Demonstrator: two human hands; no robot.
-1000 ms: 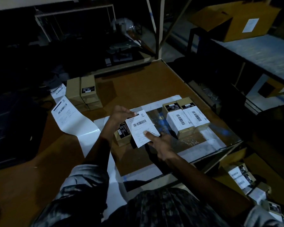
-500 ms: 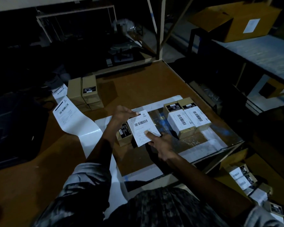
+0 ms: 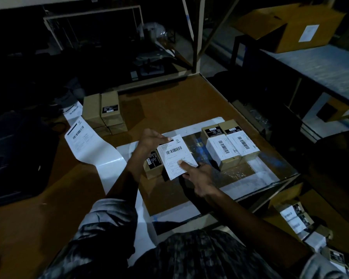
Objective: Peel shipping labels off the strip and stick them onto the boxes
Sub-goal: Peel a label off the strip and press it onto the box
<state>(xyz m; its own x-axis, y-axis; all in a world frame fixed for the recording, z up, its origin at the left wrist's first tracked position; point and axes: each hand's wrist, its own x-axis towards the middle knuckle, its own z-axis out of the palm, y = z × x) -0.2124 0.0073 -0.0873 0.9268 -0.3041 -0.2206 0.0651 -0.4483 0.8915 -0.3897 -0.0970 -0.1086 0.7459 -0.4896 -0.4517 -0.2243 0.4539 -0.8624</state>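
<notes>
A white shipping label with a barcode lies tilted over a small brown box at the table's middle. My left hand pinches the label's top left corner. The forefinger of my right hand presses on the label's lower right part. The white label strip curls from the left across the table toward me, with a printed label still on it. Two brown boxes with white labels on top stand side by side to the right.
A stack of plain brown boxes stands at the table's back left. A dark object lies at the left edge. More labelled boxes lie below the table's right side. A large carton sits on a shelf at the far right.
The label has settled slightly lower onto the box, and my right forefinger has slid a little up onto it. My left hand keeps its pinch on the corner.
</notes>
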